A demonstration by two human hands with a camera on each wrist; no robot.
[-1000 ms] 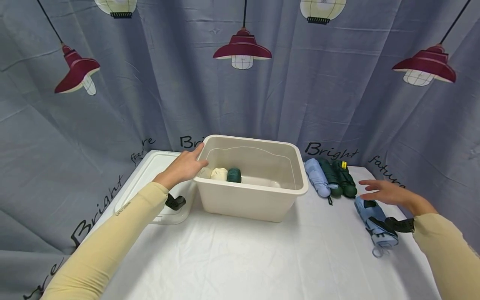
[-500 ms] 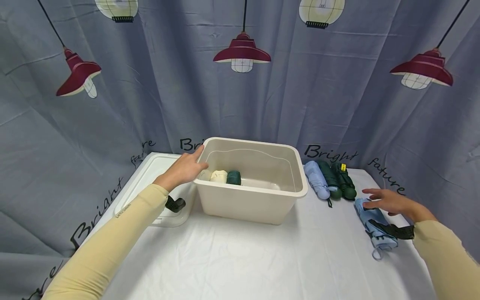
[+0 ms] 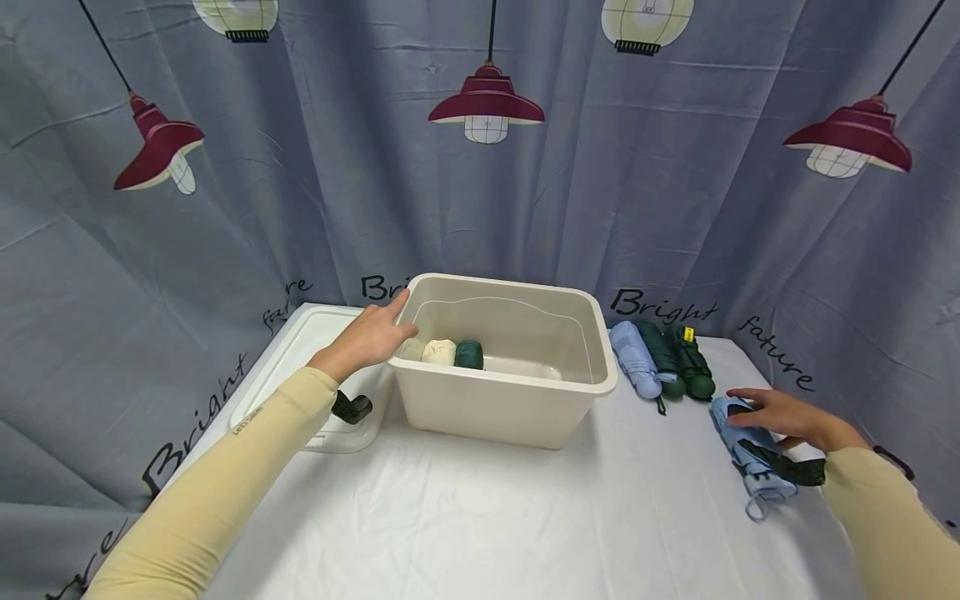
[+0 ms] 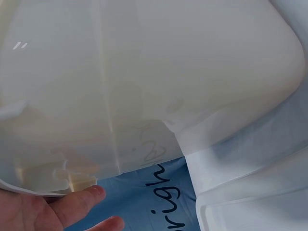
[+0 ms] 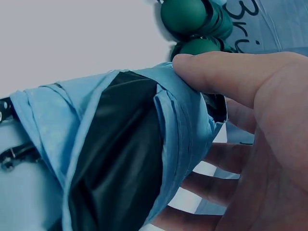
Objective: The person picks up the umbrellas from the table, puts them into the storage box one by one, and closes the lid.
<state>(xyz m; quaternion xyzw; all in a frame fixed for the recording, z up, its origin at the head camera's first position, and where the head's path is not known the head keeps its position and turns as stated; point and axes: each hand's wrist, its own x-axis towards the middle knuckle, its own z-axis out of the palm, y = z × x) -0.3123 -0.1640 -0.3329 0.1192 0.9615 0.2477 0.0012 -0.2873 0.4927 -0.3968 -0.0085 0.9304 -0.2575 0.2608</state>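
On the right of the table, my right hand (image 3: 791,417) is at a light blue folded umbrella (image 3: 759,481). In the right wrist view the thumb lies on the umbrella's (image 5: 187,120) fabric, with the other fingers bent round its far side; a black panel shows between the blue folds. My left hand (image 3: 365,340) holds the left rim of a beige plastic storage bin (image 3: 495,408), thumb over the edge and fingers outside. Inside the bin sit a cream roll (image 3: 438,352) and a dark green roll (image 3: 469,354), partly hidden by the front wall.
Another light blue folded umbrella (image 3: 634,358) and two dark green ones (image 3: 688,362) lie side by side right of the bin. The bin's white lid (image 3: 292,350) lies at the left, under my left forearm. A printed grey-blue curtain (image 3: 330,167) encloses the white table (image 3: 487,517).
My right hand has come down from above the light blue umbrella onto it, thumb and fingers closing round it. My left hand stays on the bin's rim.
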